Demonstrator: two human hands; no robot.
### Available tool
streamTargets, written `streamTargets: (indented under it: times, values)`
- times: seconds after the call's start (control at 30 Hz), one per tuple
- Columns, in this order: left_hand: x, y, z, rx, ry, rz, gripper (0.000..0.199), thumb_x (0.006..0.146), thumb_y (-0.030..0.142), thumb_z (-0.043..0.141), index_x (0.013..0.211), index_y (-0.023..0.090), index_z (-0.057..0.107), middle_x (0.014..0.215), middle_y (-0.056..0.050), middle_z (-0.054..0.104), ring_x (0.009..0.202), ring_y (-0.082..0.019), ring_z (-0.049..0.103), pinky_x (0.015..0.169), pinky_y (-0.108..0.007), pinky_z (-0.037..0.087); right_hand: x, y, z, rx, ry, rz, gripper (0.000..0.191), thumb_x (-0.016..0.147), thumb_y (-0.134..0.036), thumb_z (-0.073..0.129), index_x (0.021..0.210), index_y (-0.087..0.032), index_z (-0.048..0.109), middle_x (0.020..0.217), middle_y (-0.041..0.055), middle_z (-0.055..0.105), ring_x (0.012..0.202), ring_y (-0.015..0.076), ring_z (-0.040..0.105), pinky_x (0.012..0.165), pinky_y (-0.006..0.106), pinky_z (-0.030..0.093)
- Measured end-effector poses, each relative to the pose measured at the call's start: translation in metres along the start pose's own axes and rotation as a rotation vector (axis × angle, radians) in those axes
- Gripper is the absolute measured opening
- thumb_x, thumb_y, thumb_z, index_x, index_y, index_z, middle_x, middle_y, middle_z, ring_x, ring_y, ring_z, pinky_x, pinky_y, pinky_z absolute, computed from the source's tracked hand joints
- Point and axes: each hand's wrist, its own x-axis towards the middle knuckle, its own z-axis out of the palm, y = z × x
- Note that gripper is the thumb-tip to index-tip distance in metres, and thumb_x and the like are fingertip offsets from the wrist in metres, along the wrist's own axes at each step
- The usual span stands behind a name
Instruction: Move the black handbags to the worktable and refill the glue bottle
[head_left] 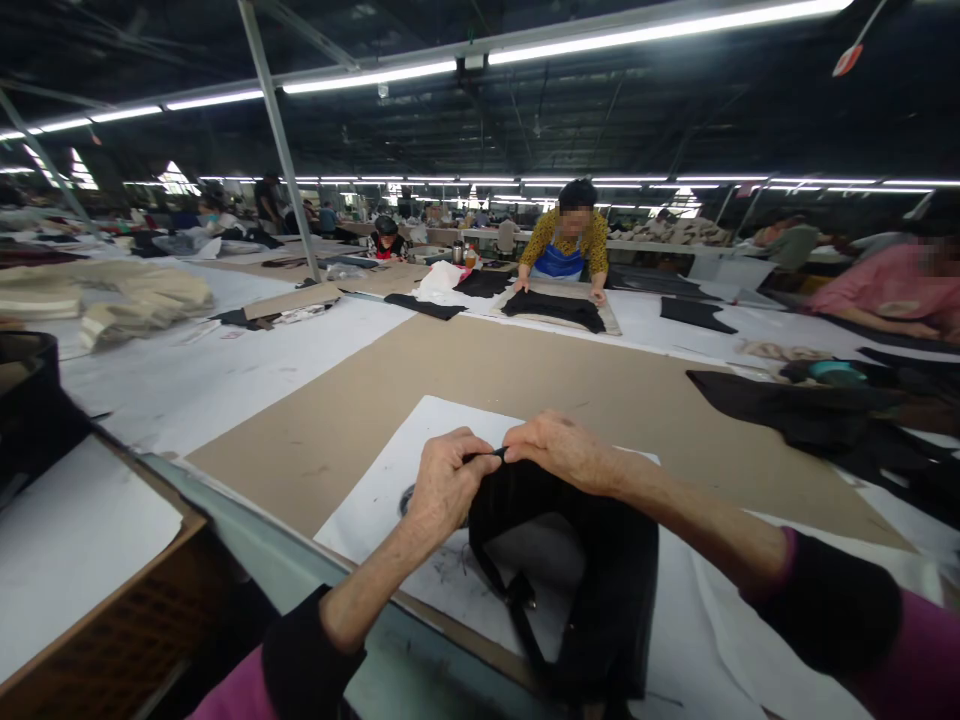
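A black fabric piece (pixel 611 560), shaped in a loop like a waistband or belt, hangs from both my hands over the table's near edge. My left hand (pixel 448 480) pinches its upper edge between thumb and fingers. Close beside it, my right hand (pixel 559 450) pinches the same edge, the fingertips of both hands almost meeting. A small dark fitting with a shiny spot (pixel 519 592) shows on the inner strip of the loop. Under the fabric lies a white sheet (pixel 397 450). Partly behind my left hand sits a small round dark object (pixel 407 498), its kind unclear.
Brown board (pixel 315 410) covers the table around the white sheet. Black cloth pieces (pixel 795 410) lie to the right, beige fabric (pixel 112 295) to the left. Across the table a person in a yellow top (pixel 562 245) handles black cloth. A wooden-edged box (pixel 127 560) stands at near left.
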Motion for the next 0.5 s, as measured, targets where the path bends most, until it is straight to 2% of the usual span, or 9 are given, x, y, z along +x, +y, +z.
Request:
streamTargets:
  times: [0.2,0.27,0.4,0.43,0.5]
  values:
    - [-0.002,0.001,0.001,0.037,-0.042,0.041,0.014,0.071,0.014,0.058,0.059,0.018,0.064,0.06,0.003,0.052,0.061,-0.01,0.049,0.059,-0.023,0.034,-0.034,0.047,-0.019,-0.01,-0.02,0.235,0.025,0.087,-0.03,0.046,0.067,-0.02,0.057,0.059,-0.0024,0.05,0.063,0.0142,0.049,0.059,0.023,0.033]
    - [-0.006,0.005,0.004,0.063,-0.052,0.057,0.015,0.072,0.013,0.058,0.06,0.018,0.064,0.061,0.002,0.053,0.061,-0.011,0.049,0.059,-0.024,0.034,-0.047,0.049,-0.021,-0.005,-0.014,0.335,0.027,0.087,-0.032,0.043,0.069,-0.02,0.058,0.059,-0.0022,0.05,0.061,0.0144,0.05,0.057,0.023,0.033]
    - [-0.017,0.012,0.005,0.174,-0.059,0.115,0.018,0.077,0.014,0.054,0.063,0.017,0.065,0.063,0.001,0.052,0.062,-0.011,0.048,0.06,-0.025,0.033,-0.069,0.037,-0.014,0.028,0.024,0.546,0.022,0.085,-0.036,0.047,0.095,-0.02,0.058,0.08,0.0022,0.061,0.069,0.0172,0.056,0.058,0.024,0.036]
    - [-0.02,0.012,0.005,0.198,-0.064,0.132,0.019,0.079,0.014,0.053,0.064,0.017,0.065,0.064,0.0,0.052,0.062,-0.012,0.048,0.06,-0.025,0.033,-0.075,0.035,-0.011,0.055,0.0,0.598,0.023,0.083,-0.037,0.051,0.095,-0.019,0.058,0.079,0.0028,0.062,0.065,0.017,0.057,0.054,0.024,0.036]
    - [-0.025,0.011,0.002,0.21,-0.075,0.155,0.022,0.082,0.015,0.05,0.066,0.017,0.065,0.065,-0.001,0.052,0.062,-0.012,0.048,0.06,-0.026,0.034,-0.087,0.034,-0.006,0.112,-0.083,0.692,0.018,0.081,-0.034,0.053,0.082,-0.017,0.058,0.062,0.0017,0.059,0.048,0.015,0.054,0.046,0.023,0.034]
